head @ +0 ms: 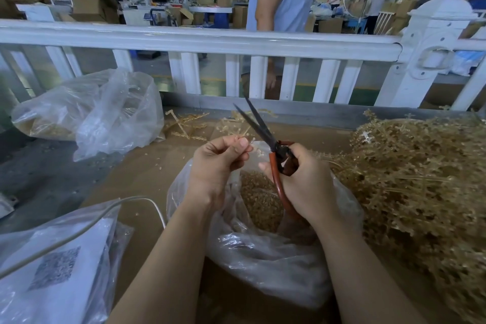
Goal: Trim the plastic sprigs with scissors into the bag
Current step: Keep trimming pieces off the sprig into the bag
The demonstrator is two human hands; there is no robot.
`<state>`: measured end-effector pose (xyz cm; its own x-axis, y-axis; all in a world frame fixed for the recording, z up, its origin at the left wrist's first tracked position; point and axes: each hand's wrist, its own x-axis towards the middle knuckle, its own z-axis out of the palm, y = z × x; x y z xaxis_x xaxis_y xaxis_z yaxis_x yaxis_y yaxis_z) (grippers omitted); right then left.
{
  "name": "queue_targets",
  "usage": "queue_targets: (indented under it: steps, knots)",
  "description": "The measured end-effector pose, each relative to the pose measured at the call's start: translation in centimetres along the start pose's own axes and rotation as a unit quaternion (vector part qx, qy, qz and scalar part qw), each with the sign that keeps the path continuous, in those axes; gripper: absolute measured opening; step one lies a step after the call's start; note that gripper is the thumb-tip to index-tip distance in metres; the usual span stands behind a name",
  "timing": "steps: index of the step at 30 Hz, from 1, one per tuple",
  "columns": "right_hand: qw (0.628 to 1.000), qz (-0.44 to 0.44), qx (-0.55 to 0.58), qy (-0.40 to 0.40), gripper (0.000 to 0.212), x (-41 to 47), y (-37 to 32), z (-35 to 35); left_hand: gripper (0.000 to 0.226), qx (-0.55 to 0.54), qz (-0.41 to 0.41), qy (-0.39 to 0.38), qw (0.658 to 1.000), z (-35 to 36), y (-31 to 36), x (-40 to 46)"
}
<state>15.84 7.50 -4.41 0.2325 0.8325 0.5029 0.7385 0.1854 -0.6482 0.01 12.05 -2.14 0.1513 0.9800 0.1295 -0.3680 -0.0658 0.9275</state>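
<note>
Left hand (219, 159), frame centre: thumb and fingers curled, pinching a pale sprig (246, 139) above the open clear bag (263, 258). Right hand (306, 181), just right of centre, grips the red handles of the scissors (265, 130); blades parted, pointing to upper centre. Bag holds tan trimmings. Heap of untrimmed sprigs (420, 187) fills the right side. Second clear bag (105, 113) lies upper left, before a white fence (200, 39).

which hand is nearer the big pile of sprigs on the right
Right. The right hand, gripping the scissors, sits just beside the pile; the left hand, pinching a sprig, is farther away.
</note>
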Motion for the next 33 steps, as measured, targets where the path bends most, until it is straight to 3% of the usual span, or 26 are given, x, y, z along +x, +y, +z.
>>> queue_targets:
  steps: [5, 10, 14, 27, 33]
  knots:
    - [0.994, -0.047, -0.097, 0.002, 0.062, -0.07, 0.41, 0.40, 0.024, 0.034, 0.032, 0.007, 0.999, -0.33, -0.19, 0.38]
    - [0.991, -0.053, -0.123, 0.027, 0.072, 0.02, 0.74, 0.68, 0.029, 0.071, 0.058, -0.007, 0.996, -0.51, -0.26, 0.43]
    - [0.987, -0.050, -0.149, 0.023, 0.067, 0.08, 0.78, 0.84, 0.039, 0.075, 0.055, -0.003, 0.996, -0.55, -0.38, 0.39]
    - [0.987, -0.031, -0.158, -0.010, 0.069, 0.17, 0.56, 0.67, 0.026, 0.004, 0.015, -0.028, 1.000, -0.35, -0.18, 0.10]
    - [0.987, -0.038, -0.156, -0.005, 0.070, 0.14, 0.57, 0.67, 0.036, -0.003, 0.021, -0.012, 1.000, -0.27, -0.09, 0.02]
